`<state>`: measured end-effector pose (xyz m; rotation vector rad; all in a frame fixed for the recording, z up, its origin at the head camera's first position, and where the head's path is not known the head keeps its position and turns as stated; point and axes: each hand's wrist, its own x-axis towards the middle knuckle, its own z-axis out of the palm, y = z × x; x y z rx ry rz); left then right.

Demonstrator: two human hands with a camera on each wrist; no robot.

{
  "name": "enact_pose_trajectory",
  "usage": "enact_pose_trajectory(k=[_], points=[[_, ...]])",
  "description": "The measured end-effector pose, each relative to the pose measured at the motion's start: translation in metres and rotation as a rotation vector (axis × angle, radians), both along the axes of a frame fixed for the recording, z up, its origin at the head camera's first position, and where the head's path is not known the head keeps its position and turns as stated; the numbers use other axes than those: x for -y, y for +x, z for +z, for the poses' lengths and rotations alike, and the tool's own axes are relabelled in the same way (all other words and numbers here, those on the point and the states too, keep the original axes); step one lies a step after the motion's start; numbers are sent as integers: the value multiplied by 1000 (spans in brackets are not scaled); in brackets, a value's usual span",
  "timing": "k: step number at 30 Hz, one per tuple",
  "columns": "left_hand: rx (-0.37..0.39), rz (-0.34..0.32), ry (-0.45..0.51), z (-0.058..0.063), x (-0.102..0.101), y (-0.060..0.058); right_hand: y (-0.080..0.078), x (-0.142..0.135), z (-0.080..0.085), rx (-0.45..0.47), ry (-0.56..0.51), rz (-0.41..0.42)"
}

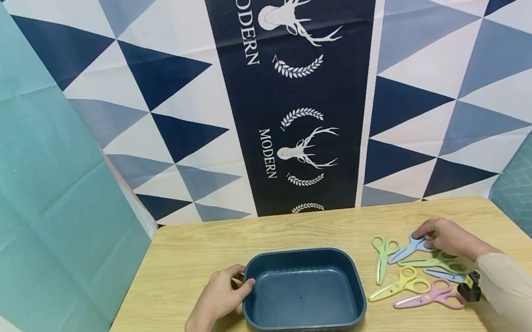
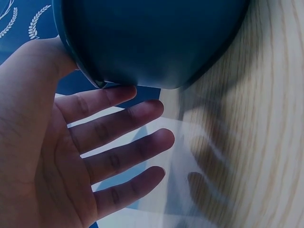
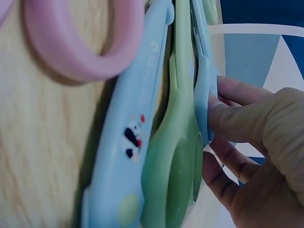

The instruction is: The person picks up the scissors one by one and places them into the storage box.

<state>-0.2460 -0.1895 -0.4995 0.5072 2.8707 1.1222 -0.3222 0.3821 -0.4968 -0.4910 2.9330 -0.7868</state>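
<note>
My left hand (image 1: 219,298) is at the left end of a dark blue rectangular plastic bin (image 1: 309,328). In the left wrist view, the thumb goes over the bin's rim while the index finger touches the outer wall; the other fingers are spread apart. At the right, my right hand (image 1: 449,240) pinches the handle of light blue scissors (image 1: 407,250) between thumb and fingers. Close by lie green scissors (image 1: 380,263), a second green pair (image 1: 425,262), another blue pair (image 1: 442,275), yellow scissors (image 1: 399,285) and pink scissors (image 1: 429,297).
A light wood-grain table (image 1: 195,247) carries everything. Behind it hangs a patterned cloth (image 1: 182,75) with triangles and deer heads. Teal cloth (image 1: 28,182) covers the left side. The scissors lie in a loose cluster just right of the bin, some overlapping.
</note>
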Motion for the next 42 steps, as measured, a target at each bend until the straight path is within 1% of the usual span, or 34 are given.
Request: enact_pose_trajectory(k=[10, 15, 18, 22, 25, 31, 34, 42], points=[[2, 0, -4, 3, -1, 0, 0, 0, 4, 18, 8, 5], [3, -2, -10, 5, -1, 1, 1, -4, 6, -1, 21, 30], [-1, 9, -38, 9, -2, 3, 1, -6, 7, -20, 37, 32], [-17, 32, -74, 12, -2, 3, 0, -5, 10, -7, 50, 11], [-32, 41, -77, 14, -1, 3, 1, -4, 13, 5, 60, 6], [-56, 45, -73, 14, -2, 2, 5, -6, 18, -25, 61, 21], [-62, 41, -68, 14, -1, 1, 6, -7, 20, -29, 63, 14], [-51, 26, -45, 12, -1, 0, 10, -8, 20, -81, 92, -4]])
